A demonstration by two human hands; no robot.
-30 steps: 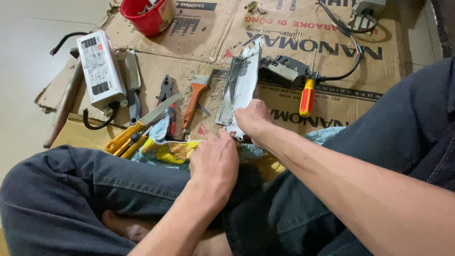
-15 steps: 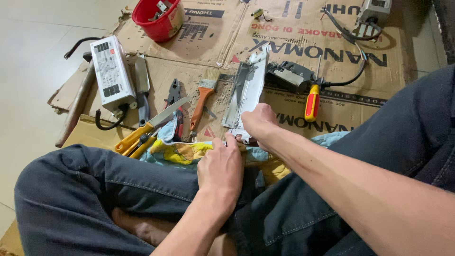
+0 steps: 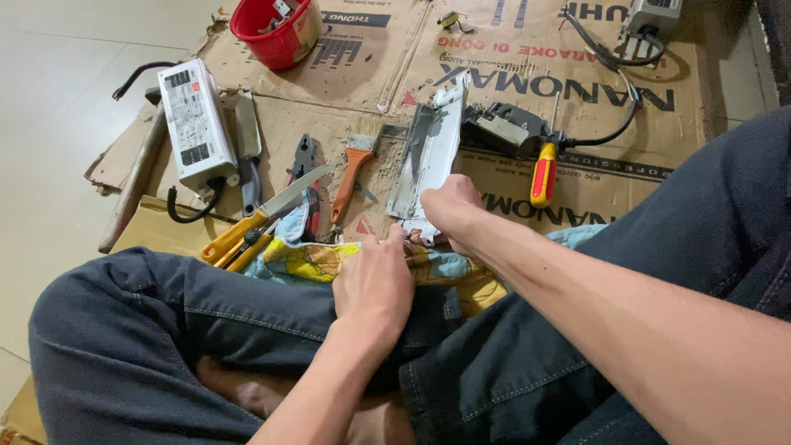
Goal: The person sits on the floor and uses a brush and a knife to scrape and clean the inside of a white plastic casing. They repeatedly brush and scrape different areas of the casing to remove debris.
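Sitting over cardboard point(image 3: 511, 58); right hand point(image 3: 449, 210) gripping metal plate point(image 3: 432, 156), left hand point(image 3: 375, 280) resting loosely curled, empty, on cloth point(image 3: 305, 259); risking cuts from sharp plate edges.

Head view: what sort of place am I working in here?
Probably an improvised repair spot on a tiled floor, not a bench. Flattened cardboard serves as the work surface, with hand tools such as a screwdriver and pliers lying loose, and a red tub holding small parts.

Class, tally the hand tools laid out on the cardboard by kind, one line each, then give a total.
Knife: 1
Pliers: 1
Brush: 1
Screwdriver: 1
Total: 4
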